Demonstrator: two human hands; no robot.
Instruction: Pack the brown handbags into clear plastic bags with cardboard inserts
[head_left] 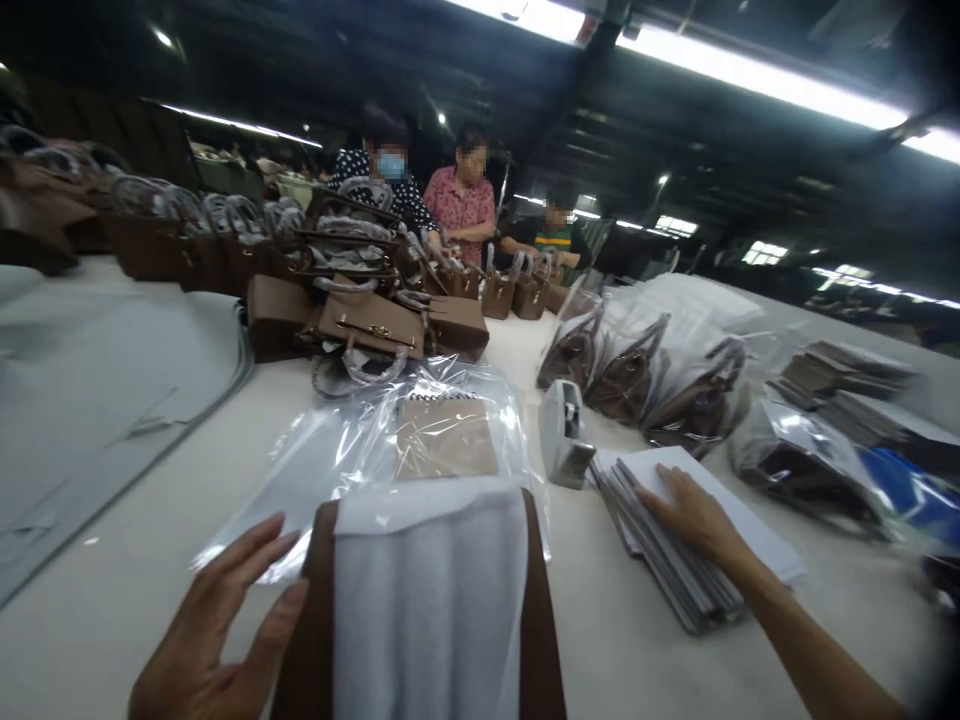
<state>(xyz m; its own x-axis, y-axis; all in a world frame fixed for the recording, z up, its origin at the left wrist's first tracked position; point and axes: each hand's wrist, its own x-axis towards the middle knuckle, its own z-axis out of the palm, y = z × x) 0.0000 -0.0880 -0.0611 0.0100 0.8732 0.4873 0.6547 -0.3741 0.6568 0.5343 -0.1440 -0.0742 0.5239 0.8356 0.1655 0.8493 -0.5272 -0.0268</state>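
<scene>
A brown bag point(541, 610) stands right in front of me, with soft white padding sheet point(427, 600) draped over its middle. At its left side is my left hand point(217, 620), fingers spread and apart, with the thumb at the bag's edge. My right hand point(694, 515) reaches out to the right and rests with fingers stretched over a stack of white and grey folded sheets point(667, 550). Whether its fingertips pinch a sheet is not clear. Just left of that stack stands a grey tape dispenser point(564, 435).
Clear plastic bags point(352, 430) lie beyond the bag, over a tan spiral-bound pad point(446, 437). Brown handbags point(371, 325) crowd the back left; plastic-wrapped ones point(630, 370) stand right. Grey sheets point(105, 370) cover the left. Several people point(461, 205) work across the table.
</scene>
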